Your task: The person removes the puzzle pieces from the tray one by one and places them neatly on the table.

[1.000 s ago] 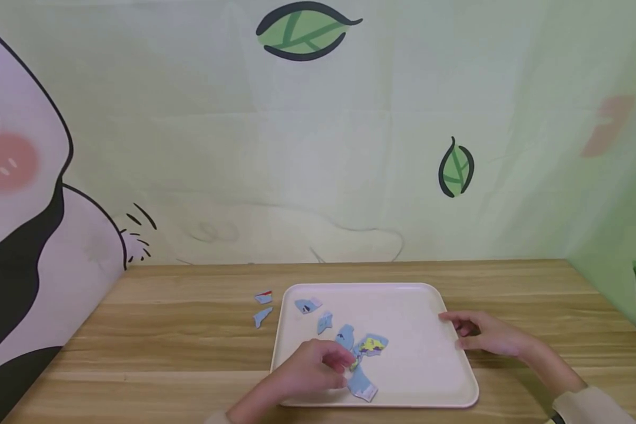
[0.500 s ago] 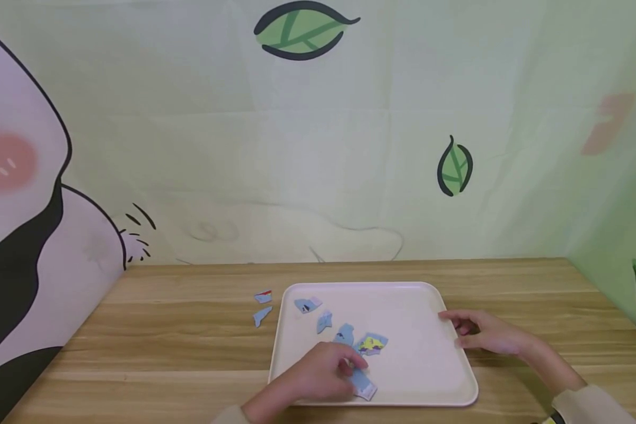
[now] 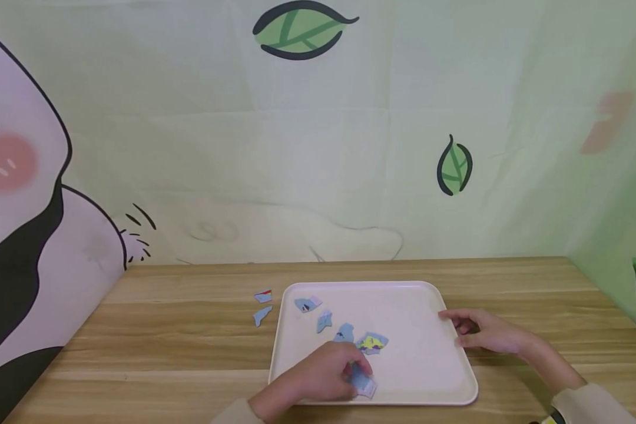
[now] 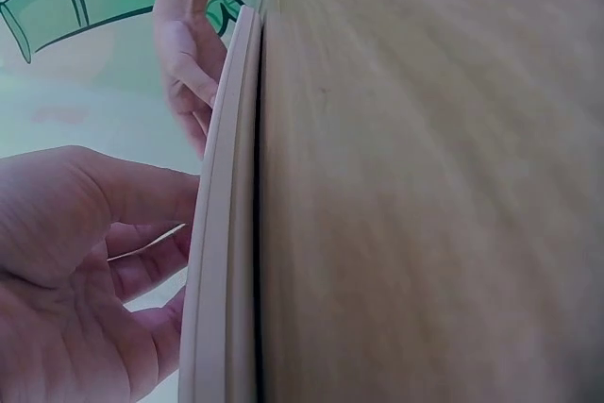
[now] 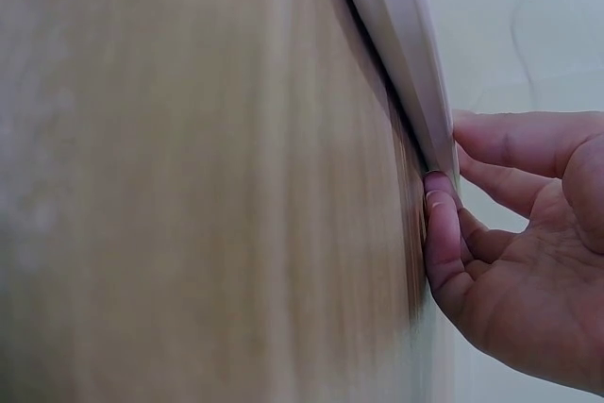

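Toward the near edge of the cream tray (image 3: 418, 359), our head view shows the left hand (image 3: 323, 372) with fingers bent at a pale-blue puzzle piece (image 3: 365, 386); we cannot tell whether it grips it. Just beyond lies a yellow-printed puzzle piece (image 3: 372, 343). Two loose pieces (image 3: 262, 297) sit on the wood-grain tabletop (image 3: 180, 341), left of the tray. From the left wrist, we find the left fingertips hidden behind the tray's rim. From the right wrist, we see the right hand (image 5: 533, 233) pinching that rim, one finger hooked underneath.
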Available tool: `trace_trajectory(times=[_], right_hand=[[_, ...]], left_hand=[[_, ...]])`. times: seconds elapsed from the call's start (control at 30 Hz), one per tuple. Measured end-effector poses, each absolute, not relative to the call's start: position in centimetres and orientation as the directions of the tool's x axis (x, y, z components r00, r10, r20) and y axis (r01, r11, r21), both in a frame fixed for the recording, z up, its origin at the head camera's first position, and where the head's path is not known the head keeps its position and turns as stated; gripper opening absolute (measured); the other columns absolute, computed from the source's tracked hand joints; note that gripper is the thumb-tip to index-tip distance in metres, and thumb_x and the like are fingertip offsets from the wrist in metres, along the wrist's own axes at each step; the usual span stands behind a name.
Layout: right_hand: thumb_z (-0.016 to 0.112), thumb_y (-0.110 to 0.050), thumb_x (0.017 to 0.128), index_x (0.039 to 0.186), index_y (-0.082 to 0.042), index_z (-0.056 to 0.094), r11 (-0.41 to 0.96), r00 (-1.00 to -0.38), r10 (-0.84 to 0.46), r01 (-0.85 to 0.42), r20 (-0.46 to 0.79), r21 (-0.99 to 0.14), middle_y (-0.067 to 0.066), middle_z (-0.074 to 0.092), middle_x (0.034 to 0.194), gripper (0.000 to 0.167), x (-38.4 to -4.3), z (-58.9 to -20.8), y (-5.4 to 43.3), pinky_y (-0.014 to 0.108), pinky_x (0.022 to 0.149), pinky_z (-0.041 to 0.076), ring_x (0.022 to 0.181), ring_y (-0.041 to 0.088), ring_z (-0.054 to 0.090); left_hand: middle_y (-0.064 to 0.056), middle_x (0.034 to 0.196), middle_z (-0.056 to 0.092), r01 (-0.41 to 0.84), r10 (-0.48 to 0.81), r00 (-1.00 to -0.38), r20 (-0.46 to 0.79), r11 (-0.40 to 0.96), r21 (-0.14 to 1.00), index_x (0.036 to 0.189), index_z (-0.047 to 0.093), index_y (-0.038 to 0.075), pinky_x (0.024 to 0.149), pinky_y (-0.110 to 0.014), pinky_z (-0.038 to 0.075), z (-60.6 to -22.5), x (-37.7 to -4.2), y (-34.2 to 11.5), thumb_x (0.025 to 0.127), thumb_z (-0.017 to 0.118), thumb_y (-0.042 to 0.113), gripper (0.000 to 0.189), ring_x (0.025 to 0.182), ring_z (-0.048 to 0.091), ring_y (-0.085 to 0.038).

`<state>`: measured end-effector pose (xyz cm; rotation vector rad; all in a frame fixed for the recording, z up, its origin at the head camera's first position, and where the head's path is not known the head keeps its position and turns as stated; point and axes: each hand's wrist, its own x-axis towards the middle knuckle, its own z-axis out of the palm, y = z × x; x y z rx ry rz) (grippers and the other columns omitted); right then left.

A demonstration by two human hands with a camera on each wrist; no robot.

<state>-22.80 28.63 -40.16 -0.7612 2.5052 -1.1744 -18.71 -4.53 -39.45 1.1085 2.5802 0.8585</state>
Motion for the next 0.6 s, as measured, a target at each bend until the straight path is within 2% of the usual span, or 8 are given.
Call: trace_trajectory(times=[0.2, 0.37, 0.6], right_hand=[[0.063, -0.008, 0.082, 0.123, 0.018, 0.042, 0.528, -0.824, -0.567, -0.347, -0.018, -0.775, 0.012, 0.05, 0.1, 0.053, -22.77, -40.13, 28.62, 0.017, 0.072, 0.041, 0.084, 0.004, 0.046], [0.064, -0.009, 0.082, 0.123, 0.017, 0.042, 0.542, -0.831, -0.555, -0.331, -0.033, -0.773, 0.013, 0.051, 0.102, 0.053, -22.81, -40.21, 28.65, 0.017, 0.072, 0.042, 0.085, 0.005, 0.046], [0.064, -0.009, 0.082, 0.124, 0.016, 0.042, 0.548, -0.842, -0.537, -0.296, -0.057, -0.782, 0.013, 0.051, 0.103, 0.054, -22.88, -40.33, 28.69, 0.018, 0.071, 0.042, 0.085, 0.008, 0.045]], left_hand=[[0.013, 0.073, 0.049, 0.621, 0.726, -0.687, 0.04, 0.557, 0.552, 0.085, 0.066, 0.014, 0.065, -0.011, 0.038, -39.52, -18.84, -4.49, 0.065, 0.074, 0.005, 0.023, 0.069, 0.044, 0.0], [0.015, 0.079, 0.054, 0.633, 0.719, -0.694, 0.044, 0.58, 0.513, 0.084, 0.065, 0.017, 0.07, -0.012, 0.039, -39.57, -18.79, -4.55, 0.065, 0.076, 0.01, 0.023, 0.074, 0.046, 0.002], [0.013, 0.078, 0.052, 0.645, 0.719, -0.693, 0.061, 0.579, 0.499, 0.084, 0.063, 0.021, 0.072, -0.014, 0.037, -39.59, -18.76, -4.88, 0.067, 0.076, 0.015, 0.022, 0.076, 0.046, 0.0]])
